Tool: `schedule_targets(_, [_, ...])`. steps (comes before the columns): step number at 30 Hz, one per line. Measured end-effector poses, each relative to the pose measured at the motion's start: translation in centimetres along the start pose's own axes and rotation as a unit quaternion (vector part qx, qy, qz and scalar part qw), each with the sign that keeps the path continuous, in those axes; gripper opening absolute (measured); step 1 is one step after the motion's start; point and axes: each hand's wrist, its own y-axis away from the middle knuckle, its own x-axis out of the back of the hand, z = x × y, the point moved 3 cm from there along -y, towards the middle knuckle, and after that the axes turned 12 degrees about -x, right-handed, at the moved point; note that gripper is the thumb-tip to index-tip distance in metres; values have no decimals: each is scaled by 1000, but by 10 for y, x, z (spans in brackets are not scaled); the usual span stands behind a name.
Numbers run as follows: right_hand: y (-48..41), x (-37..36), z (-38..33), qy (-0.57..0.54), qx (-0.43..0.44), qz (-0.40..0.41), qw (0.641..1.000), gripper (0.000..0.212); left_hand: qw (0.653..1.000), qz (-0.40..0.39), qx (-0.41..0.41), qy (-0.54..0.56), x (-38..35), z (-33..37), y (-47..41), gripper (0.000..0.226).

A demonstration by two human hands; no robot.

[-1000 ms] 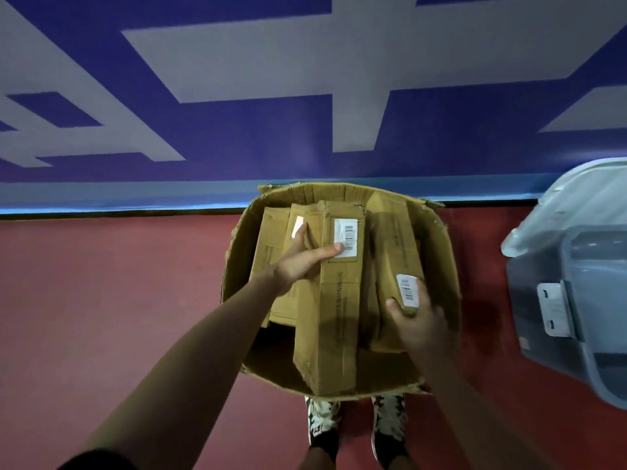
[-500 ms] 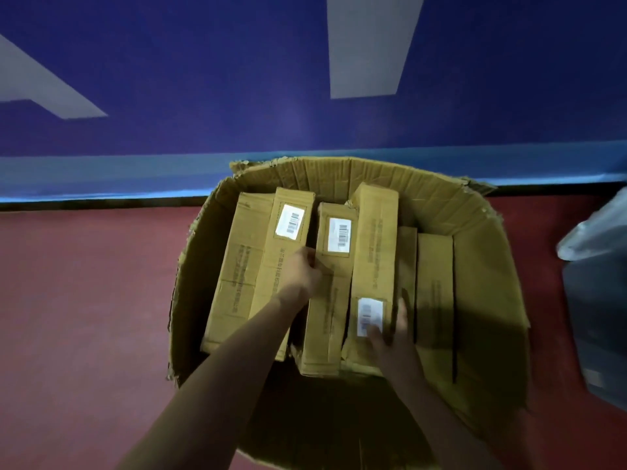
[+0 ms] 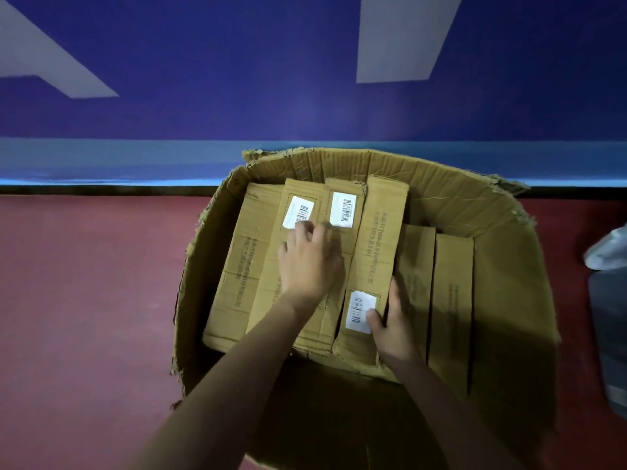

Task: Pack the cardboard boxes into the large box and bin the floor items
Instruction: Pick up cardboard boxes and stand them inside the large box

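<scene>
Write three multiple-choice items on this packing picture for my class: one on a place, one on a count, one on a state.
1. Where does the large box stand?
A. On a table
B. On the red floor by the blue wall
C. On a shelf

2. How many white barcode labels show on the narrow boxes?
A. One
B. Three
C. Five

3. What is the right hand doing?
A. Hanging idle
B. Lifting a lid
C. Gripping the near end of a narrow box

Answers:
1 B: red floor lies around it and the wall rises behind it.
2 B: two labels sit at far ends and one near the right hand.
3 C: its thumb lies on that box's label, with its fingers round the edge.
</scene>
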Motion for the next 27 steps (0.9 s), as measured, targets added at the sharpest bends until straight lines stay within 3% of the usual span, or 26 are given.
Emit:
schedule_targets(2, [1,4,-5,36,-14,-1,999,76,983,-117,-142,-23,-12,-2,26,85])
schedule_targets(4, [-3,4,-6,49,-24,-5,998,77,942,-234,-225,-81,-27,-13,56,115])
schedule_targets(6, [-5,3,-6,49,-26,5,998,78,907,-300,-250,-158,-41,-29,78,131])
schedule_targets(9, [-6,-1,-5,51,-25,8,998,77,860,-353,-266,-255,-56,-46,87,137])
schedule_targets(14, [-14,5,-15,55,-27,21,998,77,894,-308,-224,-236,-60,-35,63,121])
schedule_targets(20, [-6,13,-19,72,-32,22,997,78,885,-324,-237,-238,-55,-35,70,120])
schedule_targets(23, [12,17,-26,107,-35,33,993,76,897,-335,-228,-174,-26,-35,75,105])
schedule_targets(27, [57,25,-44,236,-38,1,971,59,929,-321,-174,-61,28,-35,90,84])
